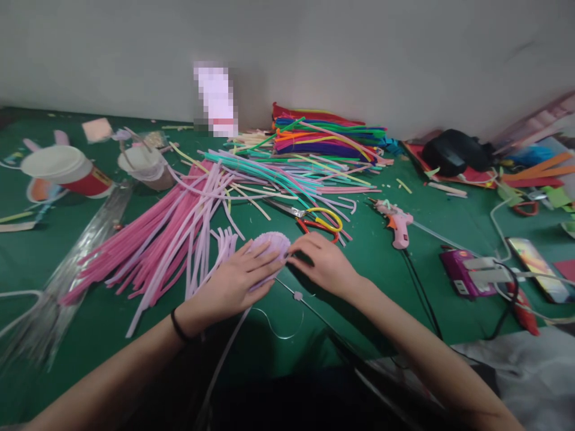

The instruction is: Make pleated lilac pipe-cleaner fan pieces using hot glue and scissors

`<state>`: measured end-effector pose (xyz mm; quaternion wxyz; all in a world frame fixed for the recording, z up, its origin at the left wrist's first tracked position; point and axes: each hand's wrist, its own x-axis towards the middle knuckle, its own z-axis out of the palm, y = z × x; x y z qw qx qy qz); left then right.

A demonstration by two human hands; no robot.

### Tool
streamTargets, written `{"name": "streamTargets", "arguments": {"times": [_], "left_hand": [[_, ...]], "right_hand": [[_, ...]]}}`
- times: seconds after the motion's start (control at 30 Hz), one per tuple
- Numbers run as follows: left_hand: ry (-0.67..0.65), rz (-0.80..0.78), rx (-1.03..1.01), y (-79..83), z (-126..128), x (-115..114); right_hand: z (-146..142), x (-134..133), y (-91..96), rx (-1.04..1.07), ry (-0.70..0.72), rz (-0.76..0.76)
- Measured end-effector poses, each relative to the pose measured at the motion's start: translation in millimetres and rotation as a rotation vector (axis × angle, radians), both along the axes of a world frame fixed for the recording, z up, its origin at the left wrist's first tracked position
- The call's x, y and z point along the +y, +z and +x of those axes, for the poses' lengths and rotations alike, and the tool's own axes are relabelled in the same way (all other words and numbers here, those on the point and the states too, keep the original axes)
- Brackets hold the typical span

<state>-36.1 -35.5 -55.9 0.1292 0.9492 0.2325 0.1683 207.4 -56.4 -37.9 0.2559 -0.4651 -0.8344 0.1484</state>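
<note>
A round, fuzzy lilac piece (272,240), apparently made of pipe cleaners, sits on the green table in front of me. My left hand (245,272) lies across it with the fingers stretched out flat, covering much of its near side. At its right edge, my right hand (321,260) is closed in a pinch, thumb and forefinger touching the rim; the fingertips partly hide what they grip. Just beyond are scissors (314,218) with yellow and orange handles. A thin stem with a small lilac bead-like bit (297,296) lies below the hands.
Loose pink pipe cleaners (157,239) spread to the left, with multicoloured bundles (327,140) at the back. A pink glue gun (395,222) lies right, its cord running toward a purple box (465,272) and a phone (539,269). Paper cups (67,170) stand at left.
</note>
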Motion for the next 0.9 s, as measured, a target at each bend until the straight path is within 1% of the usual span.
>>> {"name": "streamTargets", "arguments": {"times": [0.07,0.13,0.2,0.33,0.47,0.6,0.77,0.9], "left_hand": [[-0.021,0.037,0.027,1.7,1,0],[-0.025,0.064,0.052,4.0,3,0],[-0.018,0.082,0.081,5.9,4,-1],[-0.016,0.109,0.11,7.2,6,-1],[-0.032,0.136,0.116,6.7,5,-1],[-0.03,0.153,0.142,5.4,7,-2],[-0.075,0.098,0.187,4.2,13,-2],[-0.083,0.034,0.187,6.4,14,1]], "right_hand": [[9,2,-0.2,0.012,-0.161,0.003],[14,4,-1.0,-0.026,-0.229,-0.014],[15,7,-1.6,-0.068,-0.218,-0.031],[10,12,0.0,-0.133,-0.154,-0.022],[6,17,3.6,-0.181,-0.086,0.022],[5,19,4.2,-0.184,-0.079,0.072],[5,17,1.8,-0.188,-0.095,0.094],[4,16,1.9,-0.234,-0.085,0.138]]}}
